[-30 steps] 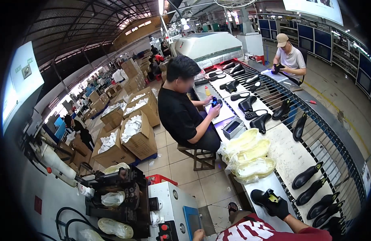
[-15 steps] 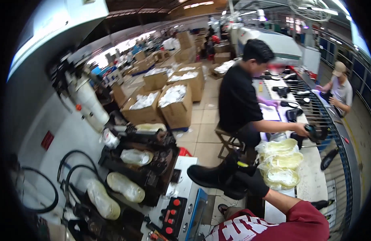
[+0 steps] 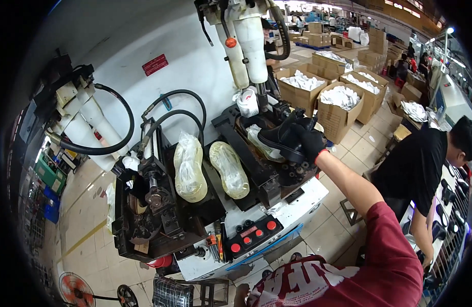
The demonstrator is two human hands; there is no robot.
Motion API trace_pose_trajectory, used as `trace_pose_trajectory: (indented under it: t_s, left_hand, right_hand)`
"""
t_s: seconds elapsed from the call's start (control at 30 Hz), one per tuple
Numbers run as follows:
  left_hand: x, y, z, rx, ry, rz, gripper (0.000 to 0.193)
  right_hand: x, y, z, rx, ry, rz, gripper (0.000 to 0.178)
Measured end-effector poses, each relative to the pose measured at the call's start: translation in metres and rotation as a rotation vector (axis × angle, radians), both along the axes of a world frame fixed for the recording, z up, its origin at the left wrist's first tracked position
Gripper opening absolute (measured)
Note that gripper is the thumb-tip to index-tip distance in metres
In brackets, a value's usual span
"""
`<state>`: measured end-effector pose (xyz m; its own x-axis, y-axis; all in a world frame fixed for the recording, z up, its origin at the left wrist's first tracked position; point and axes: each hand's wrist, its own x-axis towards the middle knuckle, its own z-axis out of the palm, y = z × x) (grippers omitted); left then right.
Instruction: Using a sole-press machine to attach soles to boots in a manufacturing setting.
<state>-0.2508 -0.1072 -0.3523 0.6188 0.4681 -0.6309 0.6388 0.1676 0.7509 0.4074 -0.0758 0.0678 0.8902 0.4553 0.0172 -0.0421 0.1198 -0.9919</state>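
Note:
My right hand, in a black glove with a red cuff, is closed around a black ankle boot. The boot is held toe to the left over the right-hand station of a press machine. Beneath its toe lies a plastic-covered pad, partly hidden by the boot. Glove and boot blend together, so the exact grip is hard to see. Two yellow sole-shaped pads in clear plastic, a left one and a right one, rest mid-machine. My left hand is out of sight.
A control panel with red buttons is on the machine's front, beside several hand tools. White cylinders and black hoses rise above. Cartons stand behind. A co-worker in black sits at right by a conveyor.
The view has turned from the conveyor side toward the press machine. My right hand has carried the black boot from beside the machine to above its right-hand station.

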Motion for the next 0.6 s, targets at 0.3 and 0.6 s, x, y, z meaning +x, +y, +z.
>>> trace_pose_trajectory:
  t_s: [0.3,0.6]
  left_hand:
    - [0.017,0.011,0.008,0.181,0.101,-0.018,0.028]
    - [0.017,0.013,-0.017,0.309,0.21,-0.163,0.026]
  right_hand:
    - [0.025,0.109,-0.076,-0.328,-0.961,0.052,0.044]
    - [0.023,0.107,-0.058,-0.367,-0.864,0.092,0.04]
